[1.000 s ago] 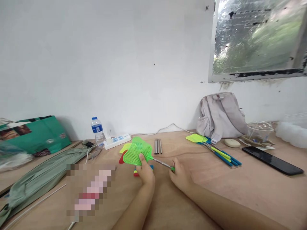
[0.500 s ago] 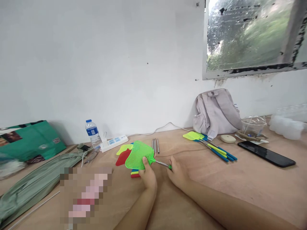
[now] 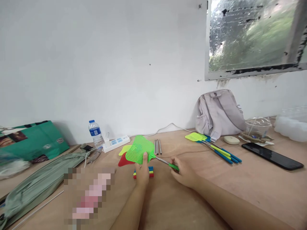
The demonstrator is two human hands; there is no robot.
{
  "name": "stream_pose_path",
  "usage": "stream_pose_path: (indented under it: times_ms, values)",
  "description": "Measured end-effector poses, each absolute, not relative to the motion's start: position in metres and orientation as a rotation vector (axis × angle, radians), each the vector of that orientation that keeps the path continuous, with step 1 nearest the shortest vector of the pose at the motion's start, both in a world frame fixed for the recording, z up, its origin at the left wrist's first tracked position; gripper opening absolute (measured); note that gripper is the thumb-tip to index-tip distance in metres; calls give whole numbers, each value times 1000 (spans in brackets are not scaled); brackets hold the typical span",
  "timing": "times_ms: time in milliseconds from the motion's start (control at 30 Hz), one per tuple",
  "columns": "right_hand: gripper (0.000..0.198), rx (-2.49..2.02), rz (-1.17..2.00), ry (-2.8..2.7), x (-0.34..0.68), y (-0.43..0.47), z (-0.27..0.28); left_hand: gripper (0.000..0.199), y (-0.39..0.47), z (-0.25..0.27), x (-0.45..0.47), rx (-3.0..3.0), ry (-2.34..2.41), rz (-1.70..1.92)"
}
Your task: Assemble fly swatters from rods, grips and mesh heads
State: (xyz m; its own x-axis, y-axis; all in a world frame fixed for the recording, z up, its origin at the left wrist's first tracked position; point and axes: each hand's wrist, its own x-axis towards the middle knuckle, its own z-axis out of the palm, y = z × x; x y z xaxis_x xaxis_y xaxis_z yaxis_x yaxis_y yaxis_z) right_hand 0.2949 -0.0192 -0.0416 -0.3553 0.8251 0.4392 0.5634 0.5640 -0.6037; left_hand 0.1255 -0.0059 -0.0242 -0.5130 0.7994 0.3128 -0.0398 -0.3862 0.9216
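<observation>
A green fly swatter (image 3: 141,148) is held above the table, its perforated head tilted toward the left. My left hand (image 3: 143,167) grips the lower part of that head, thumb on its front face. At the green handle, my right hand (image 3: 179,171) is closed round the grip, with the metal rod showing between the hands. Behind the held head lie a red swatter head (image 3: 123,160) and a yellow swatter head (image 3: 124,149). Red, yellow and blue handles (image 3: 151,172) rest on the table beside my left wrist. Several metal rods (image 3: 157,147) lie farther back.
Several swatters with yellow heads (image 3: 194,136) and blue or yellow handles lie to the right, before a grey backpack (image 3: 218,113). A phone (image 3: 271,155) lies far right. A water bottle (image 3: 96,134) and power strip (image 3: 116,143) stand back left; green cloth (image 3: 45,179) lies left.
My right hand has shifted slightly right and more of the green handle shows. My left hand has turned more upright on the swatter head, and more of the coloured handles behind it is visible.
</observation>
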Motion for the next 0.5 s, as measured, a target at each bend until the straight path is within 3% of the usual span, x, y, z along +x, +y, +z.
stream_pose_path:
  times_ms: [167, 367, 500]
  values:
    - [25, -1202, 411, -2205, 311, -17, -42, 31, 0, -26, 107, 1152, 1345, 1924]
    - [26, -1441, 30, -2037, 402, 12, -39, 26, -4, -18, 62, 2086, 1445, 1762]
    - [19, -1642, -150, -1833, 475, 27, -38, 21, -1, -24, 41, 2337, 1701, 1617]
